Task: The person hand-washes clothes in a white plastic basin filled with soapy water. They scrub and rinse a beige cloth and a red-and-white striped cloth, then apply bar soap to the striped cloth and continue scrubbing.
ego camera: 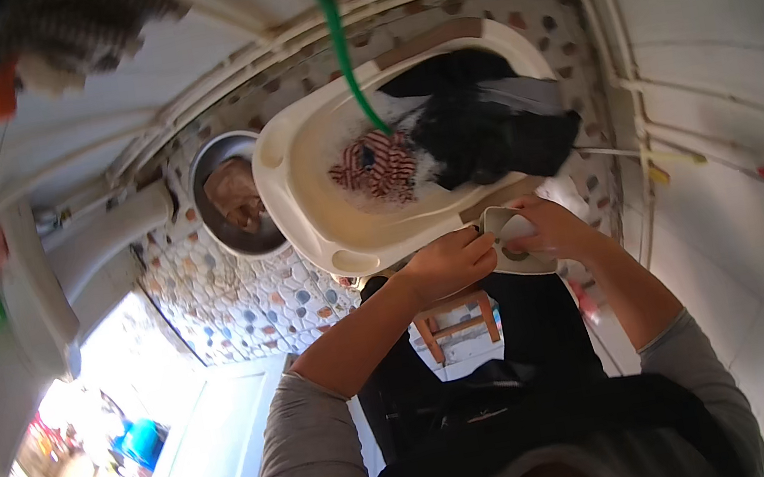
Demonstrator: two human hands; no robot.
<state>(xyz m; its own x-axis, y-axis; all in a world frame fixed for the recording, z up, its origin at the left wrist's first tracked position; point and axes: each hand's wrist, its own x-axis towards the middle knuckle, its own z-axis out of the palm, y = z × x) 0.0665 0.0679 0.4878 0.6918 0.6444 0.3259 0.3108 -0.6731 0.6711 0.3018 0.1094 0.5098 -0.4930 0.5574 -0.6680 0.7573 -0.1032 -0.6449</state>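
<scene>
My left hand (453, 261) grips the left side of a small cream plastic container (527, 263), held over my lap by the front rim of the baby bathtub. My right hand (554, 228) reaches into it, with thumb and fingers around a pale rounded object (518, 226); what that is cannot be made out. Ahead, the cream bathtub (284, 209) holds sudsy water. Red-and-white striped cloth (377, 168) lies wet in it. Dark clothes (484, 125) pile up at its right end, partly over the rim. A green hose (334, 29) hangs down to the striped cloth.
A metal basin (199, 192) with brown cloth (234, 194) stands left of the tub. Below my hands is a wooden stool (458, 327). A pedestal sink (38, 293) stands at left, near a white door (212, 445). Pipes (619, 81) line the tiled walls.
</scene>
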